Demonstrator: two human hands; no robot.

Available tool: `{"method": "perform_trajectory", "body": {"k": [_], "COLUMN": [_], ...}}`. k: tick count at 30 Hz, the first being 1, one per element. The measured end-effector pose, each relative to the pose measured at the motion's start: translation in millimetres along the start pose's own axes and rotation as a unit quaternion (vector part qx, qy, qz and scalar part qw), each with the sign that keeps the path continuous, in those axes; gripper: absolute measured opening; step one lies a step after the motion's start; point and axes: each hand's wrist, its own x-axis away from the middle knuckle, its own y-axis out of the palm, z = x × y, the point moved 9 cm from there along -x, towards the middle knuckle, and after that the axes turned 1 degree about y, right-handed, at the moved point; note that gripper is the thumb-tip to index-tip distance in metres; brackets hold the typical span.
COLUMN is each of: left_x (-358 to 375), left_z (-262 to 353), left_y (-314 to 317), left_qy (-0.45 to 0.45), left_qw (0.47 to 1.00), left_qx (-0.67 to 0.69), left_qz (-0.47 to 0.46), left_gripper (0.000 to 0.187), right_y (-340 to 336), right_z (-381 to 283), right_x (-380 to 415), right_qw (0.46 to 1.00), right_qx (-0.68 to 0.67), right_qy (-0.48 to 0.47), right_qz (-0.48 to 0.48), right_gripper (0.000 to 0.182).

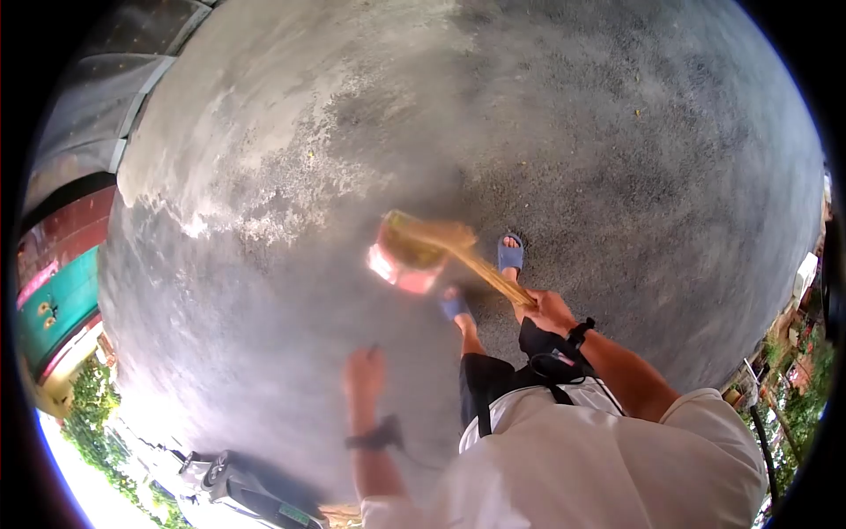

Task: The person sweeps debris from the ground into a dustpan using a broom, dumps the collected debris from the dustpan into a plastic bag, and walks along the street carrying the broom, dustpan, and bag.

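One straw-coloured broom (490,272) with a slim yellowish handle slanted across the middle of the view, its blurred, bushy head over the upper right side of a rounded pinkish-red container (415,280). The container, smeared by motion, lay ahead of the feet and slightly to the left, and showed a yellowish-brown inside; whether the broom head touched it could not be told.

The right hand (550,314) was closed around the end of the broom handle, fingers pressed together about it, with a black band (580,332) on the wrist. The left hand (364,377) hung well apart from the broom, below the container in the view. It was too blurred to tell its grip, though a small dark spot showed at its fingertips; a dark wristband (375,435) circled that wrist.

Two feet in blue-grey open-toed slippers (510,257) stood on the rough grey concrete ground (617,159), the right one near the broom handle, the left just beside the container. Nearer the body came black shorts (485,379), a small black pouch (553,366) with thin cords at the waist, and a loose white shirt (608,467).

Farther out, a vehicle (231,487) stood at the lower left, teal panelling (62,309) lined the left edge, and green plants (815,370) grew at the far right.
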Motion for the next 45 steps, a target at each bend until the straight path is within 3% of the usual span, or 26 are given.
{"method": "perform_trajectory", "body": {"k": [3, 6, 10, 14, 17, 18, 20, 22, 24, 27, 29, 31, 33, 36, 38, 42, 45], "left_x": [2.2, 7.6, 15.4, 14.4, 9.5, 6.9, 1.8, -0.5, -2.6, 5.3, 9.5, 10.1, 4.5, 6.4, 12.8, 27.7, 34.7], "left_z": [-2.8, -9.0, -6.3, 6.7, 7.4, 7.1, 9.5, 6.7, 8.9, 14.5, 19.0, 28.4, 30.8, 31.2, 40.3, 69.7, 105.1], "left_y": [0.8, 1.4, 0.6, 4.6, 17.0, 24.0, 32.3, 37.5, 37.6, 26.2, 15.0, 17.6, 24.8, 31.4, 35.0, 39.9, 37.0], "left_qy": [0.018, 0.045, 0.065, 0.041, 0.082, 0.070, 0.045, 0.055, 0.081, 0.106, 0.086, 0.185, 0.216, 0.178, 0.180, 0.199, 0.190], "left_qw": [0.999, 0.996, 0.997, 0.999, 0.994, 0.997, 0.996, 0.996, 0.995, 0.993, 0.994, 0.980, 0.974, 0.983, 0.982, 0.977, 0.977], "left_qx": [0.028, 0.055, 0.023, 0.022, 0.037, 0.002, -0.063, -0.061, -0.061, -0.048, -0.001, -0.003, -0.008, -0.023, -0.033, -0.069, -0.082], "left_qz": [0.016, 0.047, 0.031, 0.005, 0.058, 0.024, -0.035, -0.023, -0.006, 0.029, 0.064, 0.072, 0.063, 0.040, 0.046, 0.039, 0.041], "left_gripper": [0.037, 0.032, 0.037, 0.032, 0.032, 0.035, 0.041, 0.041, 0.041, 0.038, 0.036, 0.036, 0.036, 0.036, 0.036, 0.034, 0.034], "right_y": [-29.5, -72.0, -131.3, -160.9, -106.4, -80.9, -29.8, 6.3, 34.1, 69.8, 62.8, 39.8, 15.6, -33.7, -48.6, -29.0, -13.2], "right_z": [13.4, 37.2, 74.2, 91.0, 114.7, 112.0, 76.5, 65.0, 56.1, 70.7, 67.6, 78.2, 87.1, 89.9, 117.7, 119.5, 102.0], "right_x": [-2.8, -0.8, -17.6, -74.0, -90.9, -92.8, -62.6, -28.0, 15.9, 52.5, 78.9, 93.1, 97.4, 88.6, 42.7, -9.1, 6.4], "right_qw": [0.998, 0.990, 0.968, 0.953, 0.943, 0.935, 0.968, 0.971, 0.955, 0.973, 0.969, 0.977, 0.980, 0.954, 0.956, 0.956, 0.973], "right_qx": [0.026, -0.012, -0.114, -0.168, -0.229, -0.261, -0.150, -0.182, -0.231, -0.202, -0.228, -0.193, -0.111, -0.089, -0.079, 0.009, -0.166], "right_qy": [-0.034, 0.127, 0.173, 0.192, 0.208, 0.214, 0.182, 0.143, 0.188, 0.109, 0.088, 0.042, -0.009, 0.004, 0.077, 0.073, 0.118], "right_qz": [0.048, 0.052, 0.145, 0.165, 0.126, 0.107, 0.087, 0.058, 0.015, -0.012, 0.019, 0.085, 0.162, 0.286, 0.270, 0.283, 0.108], "right_gripper": [0.044, 0.043, 0.031, 0.015, 0.012, 0.012, 0.011, 0.017, 0.018, 0.021, 0.020, 0.021, 0.024, 0.025, 0.025, 0.023, 0.021]}}
